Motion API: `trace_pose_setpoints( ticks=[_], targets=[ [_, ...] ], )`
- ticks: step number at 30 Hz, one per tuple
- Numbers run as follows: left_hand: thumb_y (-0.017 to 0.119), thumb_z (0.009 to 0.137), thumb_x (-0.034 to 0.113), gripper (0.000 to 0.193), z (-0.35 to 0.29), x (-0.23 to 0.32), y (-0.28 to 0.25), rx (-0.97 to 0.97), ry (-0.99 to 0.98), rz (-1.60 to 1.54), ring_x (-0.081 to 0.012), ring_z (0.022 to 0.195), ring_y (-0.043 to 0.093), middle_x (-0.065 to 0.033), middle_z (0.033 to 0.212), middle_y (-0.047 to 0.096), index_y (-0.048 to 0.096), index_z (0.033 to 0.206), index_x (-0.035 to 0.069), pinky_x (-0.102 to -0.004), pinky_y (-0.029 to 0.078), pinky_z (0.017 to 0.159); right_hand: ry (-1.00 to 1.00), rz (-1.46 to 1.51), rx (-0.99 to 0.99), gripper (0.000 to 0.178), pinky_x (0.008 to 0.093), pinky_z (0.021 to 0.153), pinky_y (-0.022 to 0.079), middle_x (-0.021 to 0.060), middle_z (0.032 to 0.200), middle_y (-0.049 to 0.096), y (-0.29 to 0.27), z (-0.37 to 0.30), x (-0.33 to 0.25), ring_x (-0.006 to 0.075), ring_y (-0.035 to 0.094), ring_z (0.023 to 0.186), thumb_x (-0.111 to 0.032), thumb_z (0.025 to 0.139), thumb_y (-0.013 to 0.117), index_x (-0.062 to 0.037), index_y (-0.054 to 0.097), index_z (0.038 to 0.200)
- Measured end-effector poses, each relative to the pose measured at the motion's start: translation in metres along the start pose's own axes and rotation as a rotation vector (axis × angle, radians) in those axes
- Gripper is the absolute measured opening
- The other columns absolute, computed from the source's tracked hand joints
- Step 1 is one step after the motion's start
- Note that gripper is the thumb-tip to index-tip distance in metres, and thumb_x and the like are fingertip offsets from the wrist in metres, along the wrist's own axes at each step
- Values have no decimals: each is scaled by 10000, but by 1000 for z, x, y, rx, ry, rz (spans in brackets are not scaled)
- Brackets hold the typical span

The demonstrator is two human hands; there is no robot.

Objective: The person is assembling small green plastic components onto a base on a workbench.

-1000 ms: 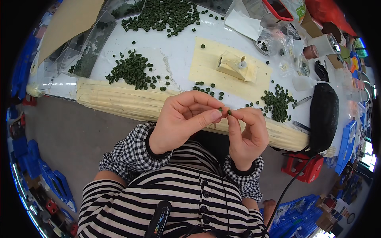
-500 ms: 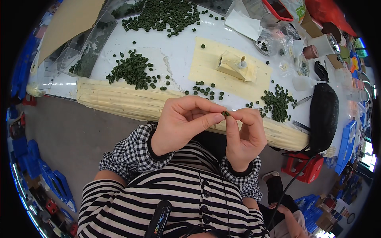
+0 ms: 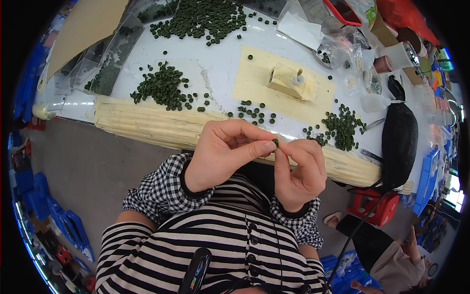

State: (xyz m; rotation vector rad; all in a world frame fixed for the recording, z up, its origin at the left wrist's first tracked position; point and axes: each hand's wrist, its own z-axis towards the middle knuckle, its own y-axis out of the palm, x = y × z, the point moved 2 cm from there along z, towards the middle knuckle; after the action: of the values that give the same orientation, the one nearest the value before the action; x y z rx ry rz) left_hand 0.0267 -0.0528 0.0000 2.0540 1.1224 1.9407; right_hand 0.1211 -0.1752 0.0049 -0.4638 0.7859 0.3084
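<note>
Between the fingertips of both hands is a small dark green round piece, mostly covered by the fingers. My left hand pinches it from the left with thumb and forefinger. From the other side my right hand presses thumb and forefinger against it. Both hands hover over the table's front edge, which is padded in yellowish tape. Just beyond them lies a loose group of similar green pieces. A denser heap sits to the right, another pile to the left.
A tape-wrapped block with a small upright peg stands on a yellowish sheet. Clear trays and a large green pile lie farther back. A black padded object hangs over the right edge. Someone sits near a red stool.
My right hand has shifted slightly left, its fingertips now closer around the piece. My left hand stays almost still. The person at lower right has changed position.
</note>
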Motion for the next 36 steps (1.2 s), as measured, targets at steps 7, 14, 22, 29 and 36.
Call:
trace_pose_setpoints(
  ticks=[7,14,22,29,36],
  targets=[
    [633,846,-91,179,-1,8,1,-7,287,343,-145,881,652,-118,965,687,682,1009,-36,-237,523,799,104,113,-68,306,249,587,452,69,795,627,-4,-1,1,178,573,665,115,703,718,15,708,992],
    [649,856,-35,164,0,10,-5,-44,264,408,-142,869,659,-114,945,686,700,1011,-15,-238,534,769,-90,-65,-150,345,258,577,455,67,780,615,-6,5,-6,167,570,662,121,673,730,10,715,1000],
    [642,866,-24,180,3,7,-5,-70,234,329,-130,891,650,-117,974,683,688,1041,-23,-235,532,800,57,41,-108,332,252,591,470,78,804,633,-5,-1,-4,169,582,676,111,697,732,5,714,1012],
    [635,872,-24,186,1,6,-4,-45,190,243,-129,909,650,-113,997,683,680,1052,-29,-237,531,825,26,30,-90,332,248,603,482,84,815,642,-3,0,-5,168,594,692,113,712,723,3,713,1025],
    [648,859,-29,173,1,6,-7,-46,231,281,-131,894,653,-113,973,686,686,1028,-33,-243,537,814,1,9,-97,336,247,599,481,78,807,638,-3,0,-6,166,592,686,111,711,725,2,713,1028]
  ],
)
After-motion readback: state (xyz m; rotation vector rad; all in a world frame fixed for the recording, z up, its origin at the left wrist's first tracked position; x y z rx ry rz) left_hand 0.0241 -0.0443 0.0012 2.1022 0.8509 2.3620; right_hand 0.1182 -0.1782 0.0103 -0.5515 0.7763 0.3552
